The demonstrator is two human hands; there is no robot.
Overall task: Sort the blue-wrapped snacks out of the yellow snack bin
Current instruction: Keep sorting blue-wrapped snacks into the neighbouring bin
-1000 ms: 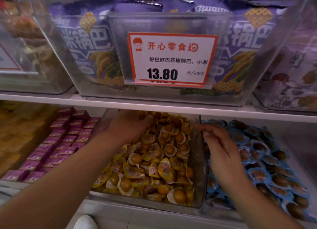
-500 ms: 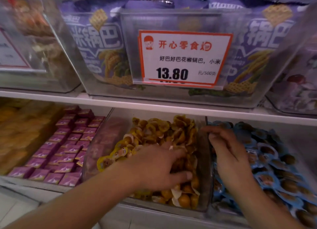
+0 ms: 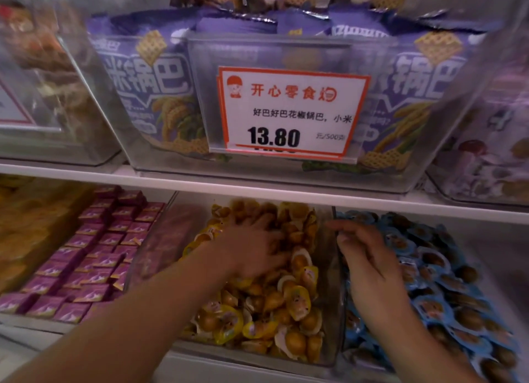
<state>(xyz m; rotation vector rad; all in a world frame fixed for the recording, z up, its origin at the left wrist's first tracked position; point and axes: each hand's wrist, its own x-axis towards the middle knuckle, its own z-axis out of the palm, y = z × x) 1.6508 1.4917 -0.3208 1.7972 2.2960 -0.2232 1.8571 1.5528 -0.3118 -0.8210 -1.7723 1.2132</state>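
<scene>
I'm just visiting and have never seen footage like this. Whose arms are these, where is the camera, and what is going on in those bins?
There is no machine here: a person wears a wide-angle camera on the head, so you look down along their own bare arms at shop shelves. The left hand lies spread on the yellow-wrapped snacks in the clear yellow snack bin; it is blurred, so I cannot tell whether it holds anything. The right hand rests, fingers loose, over the blue-wrapped snacks in the neighbouring bin. Purple packets lie to the left. Above, a price tag reading 13.80 fronts a bin of purple bags.
</scene>
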